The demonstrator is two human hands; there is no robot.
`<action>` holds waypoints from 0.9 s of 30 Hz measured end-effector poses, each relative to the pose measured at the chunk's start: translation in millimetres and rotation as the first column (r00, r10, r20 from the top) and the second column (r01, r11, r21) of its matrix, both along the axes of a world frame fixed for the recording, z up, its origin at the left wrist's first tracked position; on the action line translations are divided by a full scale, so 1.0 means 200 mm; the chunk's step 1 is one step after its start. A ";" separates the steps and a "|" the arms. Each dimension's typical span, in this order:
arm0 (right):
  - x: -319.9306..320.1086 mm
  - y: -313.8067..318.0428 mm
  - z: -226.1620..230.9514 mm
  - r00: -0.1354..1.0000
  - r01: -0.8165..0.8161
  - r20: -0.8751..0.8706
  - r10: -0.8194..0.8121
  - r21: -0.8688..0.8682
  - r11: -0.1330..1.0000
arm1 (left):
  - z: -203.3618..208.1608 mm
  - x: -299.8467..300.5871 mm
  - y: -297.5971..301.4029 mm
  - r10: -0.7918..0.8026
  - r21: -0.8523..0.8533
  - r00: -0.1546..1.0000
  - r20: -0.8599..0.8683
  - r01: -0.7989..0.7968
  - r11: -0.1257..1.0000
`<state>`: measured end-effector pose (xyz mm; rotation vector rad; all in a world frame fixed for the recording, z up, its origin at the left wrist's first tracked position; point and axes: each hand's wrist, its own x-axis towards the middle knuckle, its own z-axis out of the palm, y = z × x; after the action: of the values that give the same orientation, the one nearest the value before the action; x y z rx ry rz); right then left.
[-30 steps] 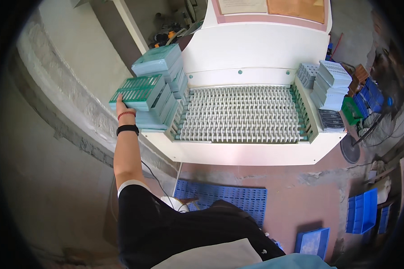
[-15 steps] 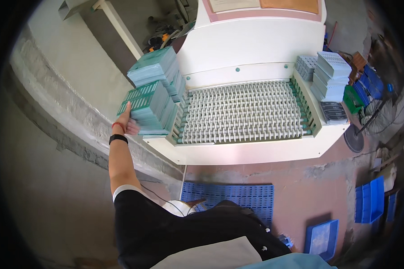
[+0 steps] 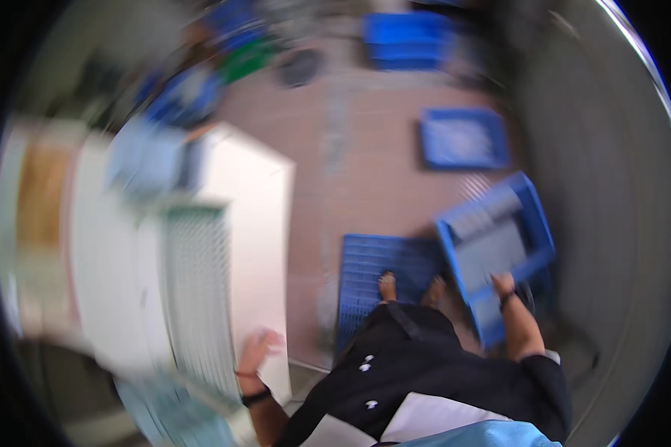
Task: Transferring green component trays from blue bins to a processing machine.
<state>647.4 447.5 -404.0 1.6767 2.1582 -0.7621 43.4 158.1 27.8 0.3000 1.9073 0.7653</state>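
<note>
The picture is blurred by motion. My left hand (image 3: 258,349) lies with spread fingers on the front edge of the white machine (image 3: 255,223), beside its grey-green slatted belt (image 3: 196,298), and holds nothing. My right hand (image 3: 502,285) grips the near rim of a blue crate (image 3: 533,223), which is tilted above the floor and has pale grey flat pieces inside. Both wrists wear a dark band. My feet (image 3: 388,286) stand on a blue grid mat (image 3: 365,261).
A second blue crate (image 3: 464,138) lies on the reddish floor further off, with more blue crates (image 3: 406,33) beyond it. Teal trays (image 3: 168,410) are stacked at the machine's near end. A grey wall (image 3: 611,186) runs along the right.
The view has swung far round to the right. My left hand has left the stack of teal trays and rests on the machine's edge. My right hand has come into view, gripping a blue crate.
</note>
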 end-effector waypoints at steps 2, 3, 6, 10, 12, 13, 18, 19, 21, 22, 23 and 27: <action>0.01 -0.12 0.09 0.926 0.377 -0.014 -0.377 -0.023 0.926 | -0.23 0.11 0.23 -0.187 -0.127 0.981 0.056 0.193 0.973; 0.19 -0.25 0.04 0.862 0.474 0.075 -0.502 0.234 0.849 | -0.35 0.17 0.35 -0.303 -0.141 0.948 0.099 0.315 0.939; 0.29 -0.37 0.22 0.495 0.864 0.078 -0.866 0.067 0.500 | -0.64 0.26 0.45 -0.386 -0.249 0.903 0.190 0.424 0.871; 0.54 -0.59 0.10 0.150 0.987 0.174 -0.973 0.026 0.157 | -0.88 0.22 0.51 -0.490 -0.405 0.842 0.227 0.539 0.739; 0.69 -0.66 -0.02 0.078 0.994 0.219 -0.973 0.062 0.093 | -0.93 0.24 0.52 -0.403 -0.450 0.903 0.147 0.424 0.786; 0.74 -0.68 -0.09 0.041 0.994 0.242 -0.969 0.087 0.064 | -0.97 0.23 0.51 -0.416 -0.462 0.897 0.152 0.437 0.772; 0.86 -0.56 -0.35 -0.031 0.997 0.261 -0.965 0.073 -0.012 | -0.99 0.24 0.56 -0.369 -0.558 0.918 0.144 0.383 0.736; 0.91 -0.56 -0.41 -0.044 0.994 0.227 -0.973 0.104 -0.021 | -0.98 0.27 0.59 -0.375 -0.564 0.907 0.191 0.414 0.714; 1.05 -0.60 -0.59 -0.063 0.989 0.204 -0.977 0.142 -0.034 | -1.02 0.38 0.61 -0.910 -0.469 0.412 -0.057 0.793 0.388; 1.13 -0.63 -0.68 -0.043 0.950 0.167 -0.985 0.313 0.012 | -1.08 0.37 0.62 -0.865 -0.499 0.501 0.019 0.755 0.426; 1.18 -0.66 -0.77 -0.009 0.879 0.135 -0.991 0.473 0.056 | -1.15 0.33 0.62 -0.804 -0.536 0.589 0.087 0.708 0.461; 1.10 -0.49 -0.86 -0.004 0.958 0.112 -0.994 0.284 0.028 | -1.19 0.14 0.55 -0.437 -0.736 0.878 0.196 0.426 0.526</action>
<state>867.1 349.9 -576.3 3.0932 0.3735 -0.5124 71.2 268.2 -211.1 0.2189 1.8715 -0.4241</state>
